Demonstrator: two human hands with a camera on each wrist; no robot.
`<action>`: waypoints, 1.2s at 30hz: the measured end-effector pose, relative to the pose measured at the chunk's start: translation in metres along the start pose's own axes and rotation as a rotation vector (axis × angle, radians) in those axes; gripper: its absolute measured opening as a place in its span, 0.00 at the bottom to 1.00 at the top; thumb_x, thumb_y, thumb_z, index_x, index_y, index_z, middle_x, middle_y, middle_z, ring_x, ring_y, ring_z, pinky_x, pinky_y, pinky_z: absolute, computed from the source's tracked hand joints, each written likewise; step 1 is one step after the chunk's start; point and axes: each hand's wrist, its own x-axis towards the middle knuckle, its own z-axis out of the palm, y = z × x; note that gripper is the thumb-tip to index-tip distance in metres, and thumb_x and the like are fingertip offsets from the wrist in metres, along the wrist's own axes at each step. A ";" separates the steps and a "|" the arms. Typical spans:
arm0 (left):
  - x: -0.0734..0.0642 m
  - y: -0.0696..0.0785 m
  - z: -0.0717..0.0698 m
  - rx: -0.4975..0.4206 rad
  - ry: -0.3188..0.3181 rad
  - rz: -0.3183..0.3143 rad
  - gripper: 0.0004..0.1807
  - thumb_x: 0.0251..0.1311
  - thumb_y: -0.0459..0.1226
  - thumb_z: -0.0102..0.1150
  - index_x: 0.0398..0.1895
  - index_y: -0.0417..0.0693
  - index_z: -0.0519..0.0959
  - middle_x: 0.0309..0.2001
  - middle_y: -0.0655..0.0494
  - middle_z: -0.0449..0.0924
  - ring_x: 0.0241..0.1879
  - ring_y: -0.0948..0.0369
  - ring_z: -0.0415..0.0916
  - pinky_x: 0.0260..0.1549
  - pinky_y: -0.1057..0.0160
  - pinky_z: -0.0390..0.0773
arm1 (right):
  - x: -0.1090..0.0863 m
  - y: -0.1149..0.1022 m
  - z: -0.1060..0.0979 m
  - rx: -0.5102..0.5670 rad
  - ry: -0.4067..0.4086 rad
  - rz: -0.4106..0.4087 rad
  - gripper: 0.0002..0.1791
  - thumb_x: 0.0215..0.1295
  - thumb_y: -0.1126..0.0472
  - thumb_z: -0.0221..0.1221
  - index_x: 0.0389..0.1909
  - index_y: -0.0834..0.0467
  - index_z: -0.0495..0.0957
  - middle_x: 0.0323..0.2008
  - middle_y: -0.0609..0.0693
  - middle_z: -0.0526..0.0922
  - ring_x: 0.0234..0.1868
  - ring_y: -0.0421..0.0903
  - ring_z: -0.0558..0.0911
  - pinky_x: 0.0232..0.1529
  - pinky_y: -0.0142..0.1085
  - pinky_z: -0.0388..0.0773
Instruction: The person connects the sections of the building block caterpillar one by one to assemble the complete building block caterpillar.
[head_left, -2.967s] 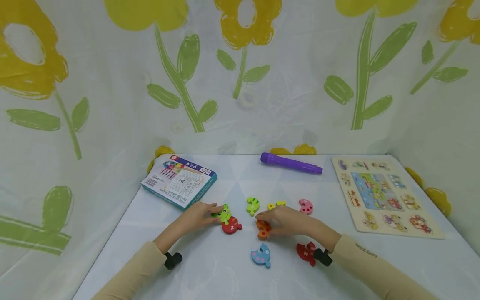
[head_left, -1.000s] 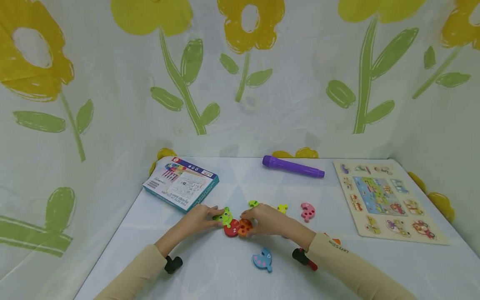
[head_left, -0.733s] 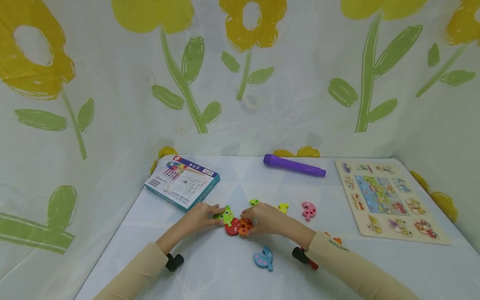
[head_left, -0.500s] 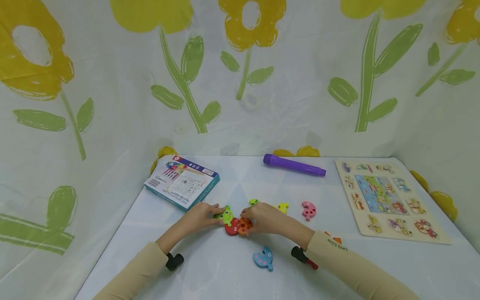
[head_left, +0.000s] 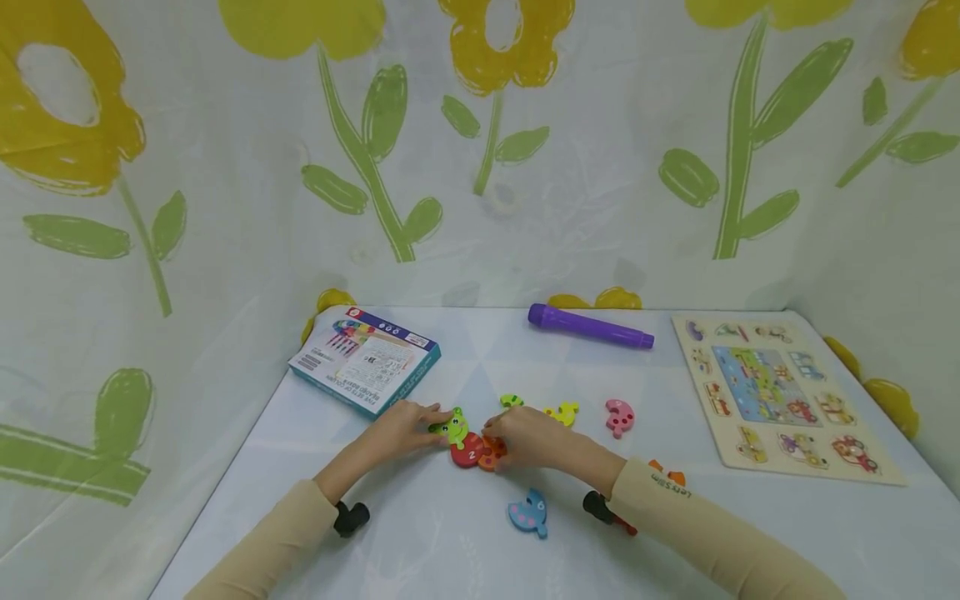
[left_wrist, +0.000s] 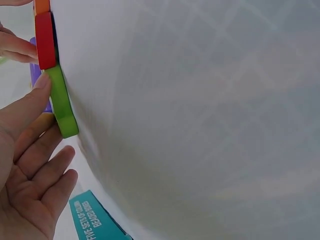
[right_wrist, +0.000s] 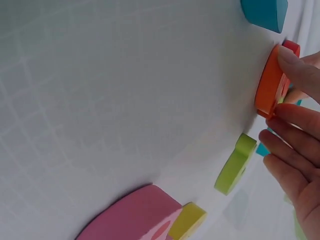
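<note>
My left hand [head_left: 401, 429] pinches the green smiling caterpillar-head puzzle piece [head_left: 454, 428] between thumb and fingers. Joined below the head is a red piece [head_left: 466, 451] marked 2. On that piece's right side sits an orange piece [head_left: 492, 455] with dark dots, which my right hand [head_left: 532, 437] grips. In the left wrist view the green piece [left_wrist: 61, 102], red piece [left_wrist: 46, 42] and orange piece [left_wrist: 42, 6] lie in one line. The right wrist view has my thumb on the orange piece's [right_wrist: 270, 80] edge, fingertips at its far end.
A blue piece [head_left: 528, 514] lies nearer me. Green [head_left: 512, 401], yellow [head_left: 564, 412], pink [head_left: 620, 417] and orange [head_left: 667, 472] pieces lie around my right arm, a red one partly under it. Behind are a box [head_left: 367, 360], purple tube [head_left: 590, 326] and wooden puzzle board [head_left: 783, 400].
Since three seconds ago my right hand has brought the orange piece leftward against the red piece. Over the last second both hands have stayed almost still there.
</note>
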 end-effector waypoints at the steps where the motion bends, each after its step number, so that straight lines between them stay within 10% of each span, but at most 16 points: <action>1: 0.000 0.000 0.000 0.002 -0.002 0.003 0.24 0.57 0.45 0.67 0.57 0.51 0.79 0.60 0.43 0.74 0.62 0.47 0.69 0.51 0.55 0.77 | 0.000 0.000 0.000 -0.001 -0.001 -0.002 0.26 0.51 0.52 0.73 0.49 0.60 0.83 0.49 0.53 0.84 0.49 0.46 0.83 0.49 0.32 0.79; 5: 0.002 -0.002 -0.002 0.008 -0.014 0.016 0.24 0.57 0.45 0.67 0.58 0.52 0.79 0.60 0.43 0.73 0.62 0.47 0.69 0.39 0.62 0.75 | 0.000 0.001 0.002 0.006 0.003 -0.004 0.26 0.51 0.51 0.73 0.50 0.60 0.83 0.49 0.53 0.84 0.49 0.46 0.83 0.49 0.31 0.79; 15: 0.005 -0.005 -0.006 -0.026 -0.041 0.067 0.24 0.58 0.44 0.66 0.59 0.52 0.78 0.61 0.43 0.72 0.63 0.47 0.68 0.60 0.48 0.69 | 0.000 0.000 0.003 -0.007 0.026 0.002 0.27 0.51 0.50 0.73 0.49 0.60 0.83 0.48 0.52 0.84 0.47 0.45 0.84 0.47 0.30 0.80; 36: 0.004 -0.009 -0.001 -0.025 -0.052 0.124 0.26 0.61 0.44 0.63 0.62 0.50 0.75 0.63 0.45 0.71 0.64 0.49 0.67 0.61 0.48 0.68 | -0.022 0.006 -0.008 0.113 0.040 -0.010 0.29 0.54 0.50 0.70 0.56 0.59 0.80 0.54 0.51 0.81 0.57 0.47 0.78 0.57 0.42 0.76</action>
